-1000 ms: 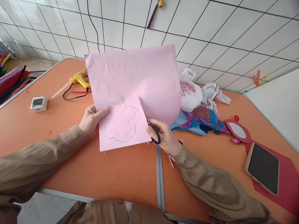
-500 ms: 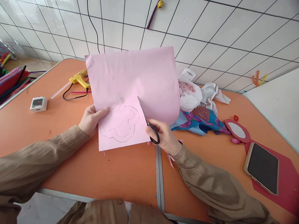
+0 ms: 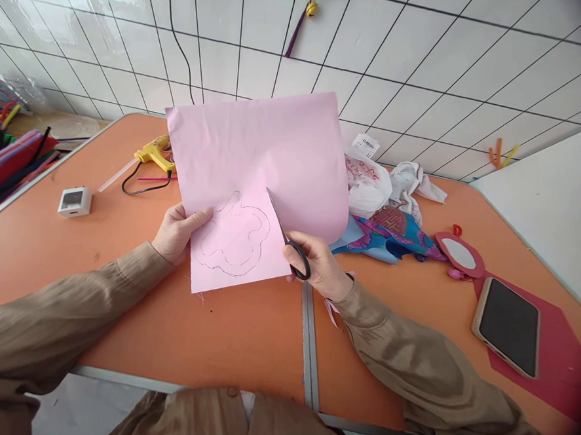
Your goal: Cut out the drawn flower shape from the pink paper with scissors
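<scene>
A large sheet of pink paper [image 3: 256, 136] is held up over the table, with a rounded, lobed double outline drawn on its lower left part. My left hand [image 3: 177, 231] pinches its left edge, thumb on the front next to the drawing. In my right hand [image 3: 317, 265] is a pair of scissors [image 3: 297, 254] with black handles. The blades lie along a cut in the paper, right of the outline, with their tip pointing up and left. Fingers of my right hand are partly hidden behind the paper and handles.
On the orange table [image 3: 243, 346], a yellow glue gun [image 3: 155, 153] and small white box [image 3: 75, 202] lie left. At right are a white plastic bag [image 3: 369, 183], blue patterned fabric [image 3: 392, 233], pink-framed mirror [image 3: 460, 254] and phone [image 3: 507, 326] on red paper [image 3: 562, 352]. Colourful pipe cleaners [image 3: 8, 161] sit far left.
Almost nothing differs. The paper and both hands stay in place, with the scissors still at the same cut; the view shifts only very slightly.
</scene>
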Demonstrator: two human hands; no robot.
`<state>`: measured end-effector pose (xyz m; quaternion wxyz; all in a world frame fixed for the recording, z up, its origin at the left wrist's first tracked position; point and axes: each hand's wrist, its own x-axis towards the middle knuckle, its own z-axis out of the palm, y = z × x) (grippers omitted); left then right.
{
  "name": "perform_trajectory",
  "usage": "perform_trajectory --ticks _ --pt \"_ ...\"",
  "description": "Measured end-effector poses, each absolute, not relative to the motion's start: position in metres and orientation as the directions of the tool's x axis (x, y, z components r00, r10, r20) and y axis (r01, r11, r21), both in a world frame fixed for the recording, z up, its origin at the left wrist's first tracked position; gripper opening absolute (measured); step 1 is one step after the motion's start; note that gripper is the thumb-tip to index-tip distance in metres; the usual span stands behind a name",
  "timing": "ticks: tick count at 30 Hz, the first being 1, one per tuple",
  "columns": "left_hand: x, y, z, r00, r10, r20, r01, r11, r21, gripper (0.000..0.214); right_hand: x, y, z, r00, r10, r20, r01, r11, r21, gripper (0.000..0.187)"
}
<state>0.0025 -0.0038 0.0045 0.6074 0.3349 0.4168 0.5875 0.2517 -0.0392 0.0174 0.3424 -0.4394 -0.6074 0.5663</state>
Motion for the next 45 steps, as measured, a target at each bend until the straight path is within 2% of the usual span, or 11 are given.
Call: perform_trajectory --ticks 10,16,23,26,30,35,39,45 --pt "0.002 -0.002 0.004 -0.061 0.990 -0.124 -0.405 0.089 0.910 0.027 0.254 -0.038 0.013 -0.385 0.918 -0.098 0.145 -0.044 -0.988 0.048" --pt "0.002 -0.002 0.004 -0.064 0.989 -0.132 -0.399 0.096 0.912 0.028 0.253 -0.037 0.008 -0.406 0.906 -0.122 0.104 -0.087 -0.991 0.053" --pt "0.000 -0.001 0.004 -0.045 0.991 -0.123 -0.409 0.094 0.908 0.026 0.269 -0.029 0.008 -0.564 0.823 -0.066 0.018 -0.067 -0.998 0.056" --pt "-0.001 0.001 0.005 -0.043 0.992 -0.121 -0.415 0.092 0.905 0.026 0.282 -0.021 0.018 -0.631 0.761 -0.152 0.067 -0.142 -0.988 0.061" --pt "-0.001 0.003 0.010 -0.036 0.989 -0.144 -0.409 0.117 0.905 0.027 0.300 -0.013 0.037 -0.591 0.776 -0.220 0.143 -0.168 -0.975 0.068" --pt "-0.002 0.010 0.021 0.010 0.990 -0.140 -0.361 0.134 0.923 0.025 0.322 -0.005 0.055 -0.587 0.779 -0.220 0.174 -0.144 -0.974 0.065" --pt "-0.004 0.017 0.032 0.065 0.993 -0.098 -0.291 0.113 0.950 0.023 0.335 0.004 0.059 -0.675 0.689 -0.263 0.251 -0.121 -0.960 0.066" --pt "0.002 0.027 0.049 0.113 0.994 0.008 -0.235 0.019 0.972 0.025 0.344 0.010 0.064 -0.720 0.652 -0.237 0.262 -0.062 -0.963 0.066"
